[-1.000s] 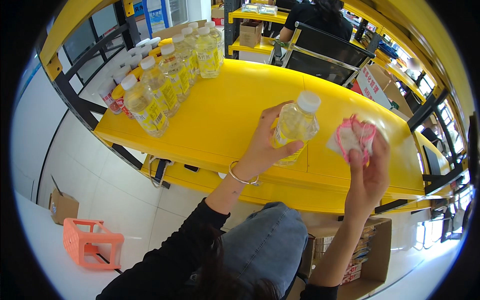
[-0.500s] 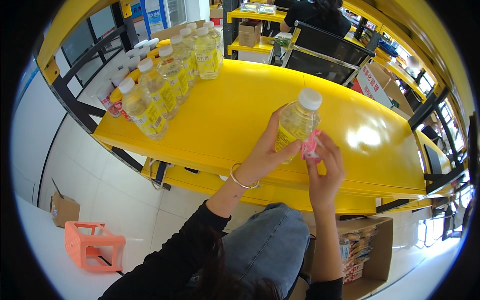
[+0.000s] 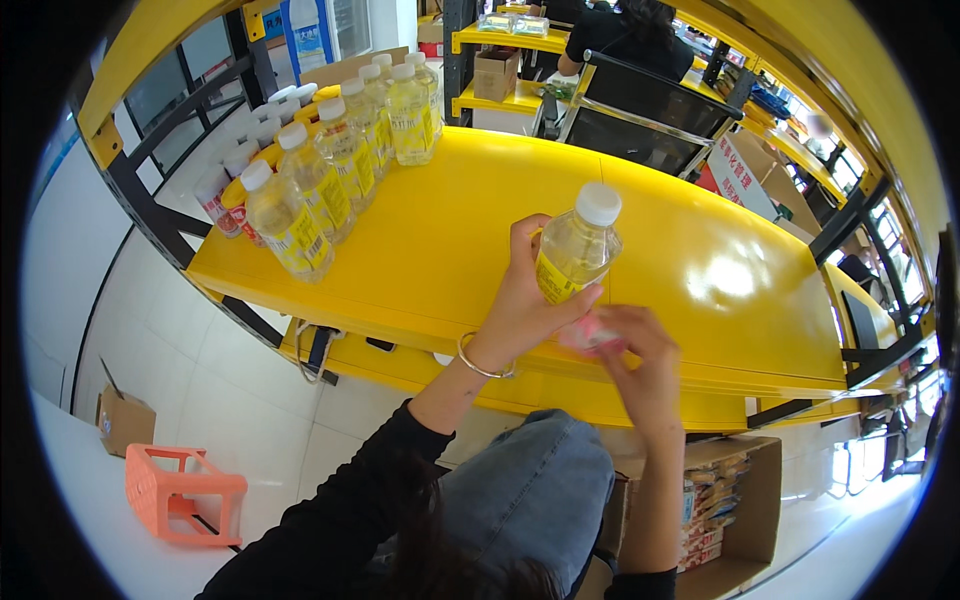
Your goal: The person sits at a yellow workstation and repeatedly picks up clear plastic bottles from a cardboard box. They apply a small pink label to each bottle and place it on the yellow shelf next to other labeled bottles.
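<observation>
My left hand (image 3: 524,305) grips a clear plastic bottle (image 3: 575,247) of pale yellow drink with a white cap and a yellow label, holding it upright over the yellow table (image 3: 450,230). My right hand (image 3: 636,352) is at the base of the bottle, fingers closed on a small pink and white wrapper (image 3: 588,334) pressed against the bottle's underside. Both hands are near the table's front edge, above my lap.
A row of several similar yellow-labelled bottles (image 3: 330,170) stands along the table's left end, with smaller red-labelled bottles (image 3: 225,190) behind. A cardboard box (image 3: 735,510) of packets sits on the floor at right, an orange stool (image 3: 180,495) at left. A person (image 3: 630,30) sits beyond.
My right hand came down from the right of the bottle, carrying the pink wrapper, and now holds it under the bottle's base. The bottle stayed in my left hand.
</observation>
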`<state>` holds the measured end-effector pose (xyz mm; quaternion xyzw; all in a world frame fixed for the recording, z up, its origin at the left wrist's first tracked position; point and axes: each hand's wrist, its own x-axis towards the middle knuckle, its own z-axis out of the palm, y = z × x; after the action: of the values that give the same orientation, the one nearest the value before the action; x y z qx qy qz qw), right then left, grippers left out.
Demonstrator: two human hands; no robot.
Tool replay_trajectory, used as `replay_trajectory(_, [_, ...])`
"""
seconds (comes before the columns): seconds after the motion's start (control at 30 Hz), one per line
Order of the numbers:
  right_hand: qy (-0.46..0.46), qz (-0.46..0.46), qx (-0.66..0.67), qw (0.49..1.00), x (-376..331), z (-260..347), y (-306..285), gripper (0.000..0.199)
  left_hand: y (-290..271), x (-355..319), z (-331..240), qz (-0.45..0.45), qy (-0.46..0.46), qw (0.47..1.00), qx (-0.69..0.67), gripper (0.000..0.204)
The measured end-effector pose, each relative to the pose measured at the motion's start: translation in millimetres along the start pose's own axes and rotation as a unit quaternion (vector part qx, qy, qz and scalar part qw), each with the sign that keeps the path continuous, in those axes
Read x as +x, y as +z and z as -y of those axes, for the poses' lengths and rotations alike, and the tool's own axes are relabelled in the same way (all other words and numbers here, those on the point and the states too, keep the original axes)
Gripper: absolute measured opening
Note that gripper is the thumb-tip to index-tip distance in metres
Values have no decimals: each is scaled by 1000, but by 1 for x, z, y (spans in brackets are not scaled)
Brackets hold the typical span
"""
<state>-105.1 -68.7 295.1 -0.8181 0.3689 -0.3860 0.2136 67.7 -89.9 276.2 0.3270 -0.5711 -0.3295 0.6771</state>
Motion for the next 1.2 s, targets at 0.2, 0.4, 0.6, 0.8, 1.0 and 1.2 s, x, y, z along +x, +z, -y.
replay_trajectory(0.2, [18,-296,198,934,24,13,-26,28,-6,-1,12,-2,24,1000,11,73])
replay_trajectory(0.4, [-77,-209,64,973,45,23,-1,32,-4,1,3,69,-50,988,-130,72])
replay_trajectory(0.6, [-40,-218,33,975,17,2,14,29,-4,-2,-8,108,-71,989,-67,70])
replay_trajectory(0.8, [-30,-137,-38,989,-12,-21,26,31,1,-2,-7,120,-35,992,1,77])
replay_trajectory(1.0, [-25,-42,-87,995,-4,-10,11,27,0,-2,11,46,-6,999,11,73])
replay_trajectory(1.2, [89,-228,196,949,11,-5,-9,31,-6,1,18,66,-21,997,14,66])
